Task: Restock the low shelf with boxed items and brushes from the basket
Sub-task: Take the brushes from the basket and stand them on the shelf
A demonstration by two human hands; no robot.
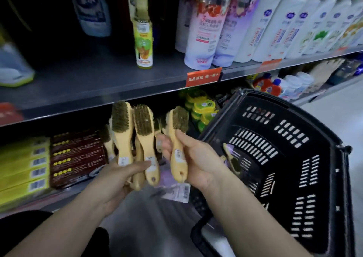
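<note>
My left hand [117, 175] grips a bunch of wooden-handled brushes [144, 137] by their handles, bristle heads up, in front of the low shelf [64, 195]. My right hand [193, 158] holds a single wooden brush [177, 139] upright just to the right of them. The black plastic basket [284, 158] stands at the right, tilted toward me, with one more brush [231, 158] lying inside. On the low shelf sit yellow boxes [23, 168] and dark brown boxes [76, 156], with more brushes partly hidden behind the ones I hold.
The upper shelf [110, 84] carries a tall yellow-green bottle [144, 41], white and pink bottles [206, 25] and an orange price tag [203, 77]. Green-yellow packs [202, 107] lie further right on the low shelf. Grey floor shows below.
</note>
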